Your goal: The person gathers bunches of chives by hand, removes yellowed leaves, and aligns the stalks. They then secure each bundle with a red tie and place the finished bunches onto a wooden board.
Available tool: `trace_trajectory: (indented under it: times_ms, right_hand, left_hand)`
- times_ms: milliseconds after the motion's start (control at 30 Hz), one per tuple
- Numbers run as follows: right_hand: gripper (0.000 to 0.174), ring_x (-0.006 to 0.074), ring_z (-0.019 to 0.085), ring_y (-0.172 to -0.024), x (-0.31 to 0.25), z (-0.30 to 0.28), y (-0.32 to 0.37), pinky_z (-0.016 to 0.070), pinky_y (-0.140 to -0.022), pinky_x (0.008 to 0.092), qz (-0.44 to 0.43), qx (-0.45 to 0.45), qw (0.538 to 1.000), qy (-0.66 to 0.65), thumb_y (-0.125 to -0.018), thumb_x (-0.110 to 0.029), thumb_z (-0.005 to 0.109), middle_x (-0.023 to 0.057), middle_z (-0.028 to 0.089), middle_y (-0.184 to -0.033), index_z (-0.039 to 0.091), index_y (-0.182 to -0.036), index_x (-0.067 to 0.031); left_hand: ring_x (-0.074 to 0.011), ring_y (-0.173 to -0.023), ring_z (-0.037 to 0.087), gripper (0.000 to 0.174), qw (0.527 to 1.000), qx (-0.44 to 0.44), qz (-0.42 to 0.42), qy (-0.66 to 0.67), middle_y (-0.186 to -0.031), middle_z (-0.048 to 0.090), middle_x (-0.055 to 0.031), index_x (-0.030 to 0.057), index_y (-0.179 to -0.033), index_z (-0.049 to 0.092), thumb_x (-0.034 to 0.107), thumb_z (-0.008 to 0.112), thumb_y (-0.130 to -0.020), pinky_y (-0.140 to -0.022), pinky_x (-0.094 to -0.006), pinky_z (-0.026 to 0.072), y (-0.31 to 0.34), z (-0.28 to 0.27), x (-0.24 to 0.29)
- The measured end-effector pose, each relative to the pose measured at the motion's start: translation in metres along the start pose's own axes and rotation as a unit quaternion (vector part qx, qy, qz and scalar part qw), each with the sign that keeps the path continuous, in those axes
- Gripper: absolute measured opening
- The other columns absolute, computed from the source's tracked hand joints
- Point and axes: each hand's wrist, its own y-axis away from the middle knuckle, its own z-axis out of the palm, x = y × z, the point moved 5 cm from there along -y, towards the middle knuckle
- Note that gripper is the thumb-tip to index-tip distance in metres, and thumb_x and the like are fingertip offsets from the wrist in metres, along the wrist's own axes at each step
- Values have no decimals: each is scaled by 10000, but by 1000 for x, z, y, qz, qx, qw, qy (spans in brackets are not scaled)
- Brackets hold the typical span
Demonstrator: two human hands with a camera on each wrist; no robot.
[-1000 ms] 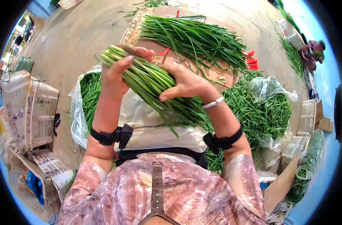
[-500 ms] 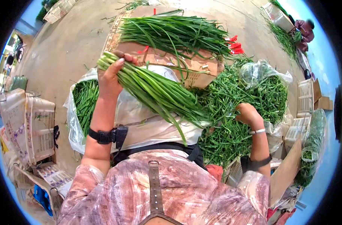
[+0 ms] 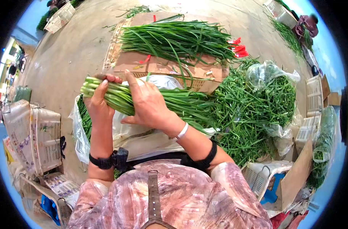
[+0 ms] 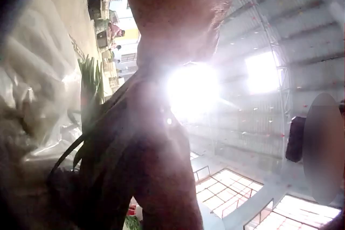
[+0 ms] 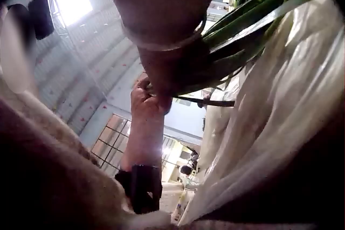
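Note:
A thick bunch of garlic chives (image 3: 181, 101) lies slantwise across both hands over the lap, pale cut ends to the left. My left hand (image 3: 101, 100) grips it near those ends, thumb on top. Across its middle lies my right hand (image 3: 149, 103), thumb on the near side and an index finger reaching over the far side; the other fingertips are hidden. Glare and shadow darken the left wrist view, where the left hand (image 4: 161, 154) shows with dark leaves. Green leaves (image 5: 242, 30) trail past the right wrist in its own view.
Ahead, a cardboard-topped crate (image 3: 128, 63) bears a pile of chives (image 3: 178, 38) with red ties (image 3: 239, 49). Loose trimmings (image 3: 250, 110) heap at the right; a plastic bag (image 3: 79, 129) of greens stands left. White crates (image 3: 46, 139) line the far left. Another person (image 3: 307, 26) sits far right.
My right hand left the bunch, reached down to the loose trimmings at the right, and came back onto the bunch. The left hand kept its grip, and the bunch has turned flatter and moved left.

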Motion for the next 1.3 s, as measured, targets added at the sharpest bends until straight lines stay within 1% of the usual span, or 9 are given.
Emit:
trace_trajectory:
  times_ms: [433,600,700,800,833,933,1067,1133,1300]
  right_hand:
    - [571,316,604,-641,28,-33,-14,480,-537,403,24,-33,994,105,-605,-53,652,146,598,-743,450,-1139,-57]
    - [461,355,607,-716,31,-117,-59,486,-601,422,85,-122,951,270,-622,-73,663,176,598,-782,478,-1043,-56]
    - [395,373,614,-723,41,-150,-105,490,-595,447,76,-155,924,342,-653,-151,689,198,606,-756,473,-970,-58]
    - [350,373,614,-773,67,-165,-158,490,-662,423,67,-163,935,309,-645,-93,664,224,611,-788,536,-963,-25]
    - [350,362,620,-767,80,-165,-176,491,-666,406,65,-172,938,295,-646,-78,653,226,613,-795,553,-975,-17]
    - [371,292,629,-726,115,-153,-220,488,-656,365,73,-200,948,235,-638,-44,631,197,624,-777,565,-1000,6]
    - [374,154,562,-653,184,-116,-255,462,-609,301,117,-231,954,153,-638,-14,597,97,601,-722,556,-1005,44]
    - [381,145,557,-652,206,-90,-268,462,-602,290,116,-266,949,127,-633,-14,602,87,601,-730,557,-1007,43]
    - [344,213,604,-689,253,-33,-281,482,-663,339,80,-304,946,85,-595,-59,635,155,638,-762,597,-924,34]
  left_hand:
    - [-245,-791,606,171,988,75,-34,131,-847,604,-125,12,-933,534,-35,543,-769,-755,-370,511,-15,34,-7]
    - [-265,-890,592,159,966,19,-52,252,-919,604,-139,18,-924,552,101,582,-793,-876,-414,466,-65,81,-43]
    - [-254,-894,595,255,945,-13,-130,301,-955,608,-138,7,-979,563,180,621,-801,-852,-383,475,-105,103,-63]
    - [-247,-900,592,419,991,-37,33,125,-937,612,-122,14,-1011,562,353,662,-785,-833,-375,482,-162,90,-82]
    - [-252,-1010,551,494,964,-70,-118,228,-1068,558,-150,-6,-1100,502,345,658,-791,-879,-368,461,-171,88,-82]
    - [-293,-1180,415,922,990,-92,-104,-28,-1318,342,-195,-19,-1314,280,449,736,-664,-974,-364,380,-200,54,-80]
    - [-321,-1299,258,1097,857,-134,-28,-496,-1393,238,-221,-10,-1369,200,469,781,-571,-1047,-395,279,-214,-12,-67]
    - [-331,-1310,230,956,594,-225,180,-751,-1378,257,-220,1,-1367,217,350,736,-645,-1061,-470,214,-205,-13,-75]
    - [-322,-1334,182,1051,480,-323,167,-798,-1414,239,-166,85,-1369,268,316,808,-498,-1057,-540,158,-200,-15,-112]
